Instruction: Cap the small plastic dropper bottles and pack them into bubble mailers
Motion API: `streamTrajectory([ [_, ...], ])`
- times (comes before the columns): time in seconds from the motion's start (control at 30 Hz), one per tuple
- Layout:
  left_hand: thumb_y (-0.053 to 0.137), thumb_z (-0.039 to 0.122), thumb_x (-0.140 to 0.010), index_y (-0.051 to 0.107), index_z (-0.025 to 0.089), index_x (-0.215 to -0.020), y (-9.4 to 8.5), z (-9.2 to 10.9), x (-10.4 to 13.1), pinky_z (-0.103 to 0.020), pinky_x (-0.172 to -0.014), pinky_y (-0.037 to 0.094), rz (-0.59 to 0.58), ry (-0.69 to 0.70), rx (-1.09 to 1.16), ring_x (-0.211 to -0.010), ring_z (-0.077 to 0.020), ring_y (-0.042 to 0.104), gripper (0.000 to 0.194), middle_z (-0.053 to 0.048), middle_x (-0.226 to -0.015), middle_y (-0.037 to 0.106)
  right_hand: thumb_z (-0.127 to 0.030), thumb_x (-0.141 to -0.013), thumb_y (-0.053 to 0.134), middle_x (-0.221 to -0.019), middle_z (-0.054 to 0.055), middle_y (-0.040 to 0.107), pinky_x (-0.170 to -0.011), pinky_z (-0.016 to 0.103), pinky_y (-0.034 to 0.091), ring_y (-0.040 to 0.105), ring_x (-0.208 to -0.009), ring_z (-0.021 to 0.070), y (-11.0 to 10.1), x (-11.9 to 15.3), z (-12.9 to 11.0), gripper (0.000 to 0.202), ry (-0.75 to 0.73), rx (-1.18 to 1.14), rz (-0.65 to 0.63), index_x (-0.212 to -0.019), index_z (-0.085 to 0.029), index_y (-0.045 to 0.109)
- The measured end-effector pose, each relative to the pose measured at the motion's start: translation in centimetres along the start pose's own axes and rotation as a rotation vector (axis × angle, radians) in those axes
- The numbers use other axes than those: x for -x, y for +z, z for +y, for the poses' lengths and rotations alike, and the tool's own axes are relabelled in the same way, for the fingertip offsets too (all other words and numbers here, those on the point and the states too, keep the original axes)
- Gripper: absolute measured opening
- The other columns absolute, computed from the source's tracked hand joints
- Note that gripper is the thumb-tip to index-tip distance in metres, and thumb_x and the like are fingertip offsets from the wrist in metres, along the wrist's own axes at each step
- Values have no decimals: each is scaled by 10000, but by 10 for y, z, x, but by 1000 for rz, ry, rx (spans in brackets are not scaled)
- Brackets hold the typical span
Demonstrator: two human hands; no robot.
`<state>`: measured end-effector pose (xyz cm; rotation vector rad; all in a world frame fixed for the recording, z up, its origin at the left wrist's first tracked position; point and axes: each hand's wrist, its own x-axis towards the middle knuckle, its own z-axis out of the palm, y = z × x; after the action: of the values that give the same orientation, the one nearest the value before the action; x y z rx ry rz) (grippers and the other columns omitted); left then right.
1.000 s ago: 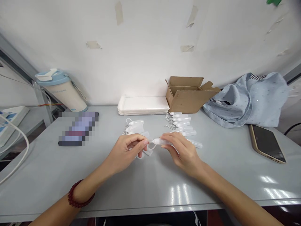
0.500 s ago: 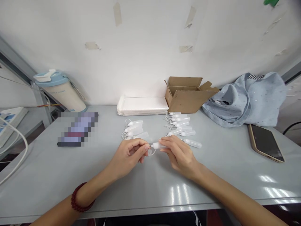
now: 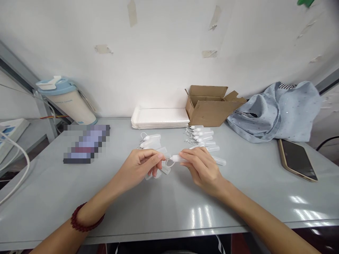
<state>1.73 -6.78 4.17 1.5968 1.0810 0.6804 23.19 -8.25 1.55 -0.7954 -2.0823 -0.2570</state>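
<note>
My right hand (image 3: pixel 201 165) grips a small white dropper bottle (image 3: pixel 176 158) on its side, with the narrow tip pointing left. Thumb and fingers of my left hand (image 3: pixel 140 164) are pinched together at that tip; whatever they hold is too small to make out. A thin white loop (image 3: pixel 171 163) hangs between the hands. Beneath my left fingers lie translucent bottle pieces (image 3: pixel 165 169), partly hidden. Several more bottles (image 3: pixel 153 137) with thin loops lie just beyond my left hand. Another group of bottles (image 3: pixel 203 133) rests beyond my right hand, partly covered by it.
At the back stand a stack of white packets (image 3: pixel 161 118) and an open cardboard box (image 3: pixel 212 113). A blue cloth bag (image 3: pixel 278 113) and a phone (image 3: pixel 298 160) are on the right. A blurred-out flat item (image 3: pixel 87 144) and a tumbler (image 3: pixel 70 100) are on the left.
Both hands have moved slightly away from me, the left a little leftward too. Bottle pieces now show beneath my left fingers. The right hand keeps its bottle.
</note>
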Motion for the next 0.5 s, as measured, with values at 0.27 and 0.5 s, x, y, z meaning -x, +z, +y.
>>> streamTrajectory([
  [0.27,542,312,-851,607,140,-703,9,2,5,-195,-496,397,-58,4,40,-491,-70,486,236,24,-614,559,-33,-847,522,-864,125,682,-589,323,493,594,-715,187,6,9,-6,221,3,-106,18,-1046,-127,548],
  [0.5,557,285,-825,612,140,-701,8,1,3,-193,-475,398,-95,-45,33,-473,-72,484,199,24,-600,564,1,-818,546,-877,129,683,-604,325,513,609,-728,194,11,14,-9,278,-26,-135,10,-1062,-133,535],
])
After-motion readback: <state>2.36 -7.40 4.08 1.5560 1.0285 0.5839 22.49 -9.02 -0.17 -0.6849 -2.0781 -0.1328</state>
